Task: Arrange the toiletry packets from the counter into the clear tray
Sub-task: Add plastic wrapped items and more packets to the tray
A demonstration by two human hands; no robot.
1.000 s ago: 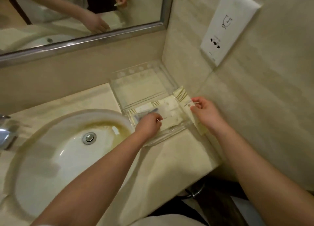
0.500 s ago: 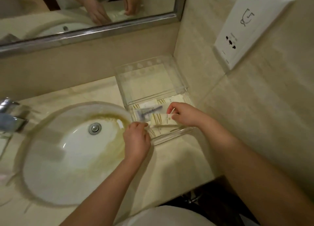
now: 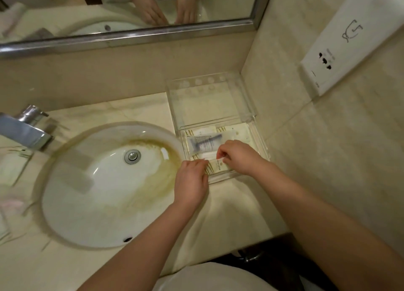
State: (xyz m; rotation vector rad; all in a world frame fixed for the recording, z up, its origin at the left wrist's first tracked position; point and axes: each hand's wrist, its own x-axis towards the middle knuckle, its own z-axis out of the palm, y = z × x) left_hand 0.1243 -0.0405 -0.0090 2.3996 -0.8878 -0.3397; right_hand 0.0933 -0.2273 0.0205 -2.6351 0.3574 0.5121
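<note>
Both hands are closing in since the earlier frame: right hand [image 3: 237, 157] is pinching the cream packet [image 3: 218, 167] inside the clear tray [image 3: 259, 137], left hand [image 3: 192, 177] fingertips are pressing its near edge, so flattening it squarely seems wise.

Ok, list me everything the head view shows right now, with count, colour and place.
clear tray: one, transparent, counter's back right corner, against the wall.
cream packets: several, overlapping, exact count unclear, cream with gold stripes, in the tray's near section.
razor packet: one, clear with a dark razor, on top of the cream packets.
sink: one, white with yellowish staining, left of the tray.
faucet: one, chrome, far left.
mirror: one, metal frame, back wall.
wall plate: one, white, right wall.
counter: one, beige marble.
left hand: one, fingers on the nearest packet's left end.
right hand: one, pinching that packet's right end.
</note>
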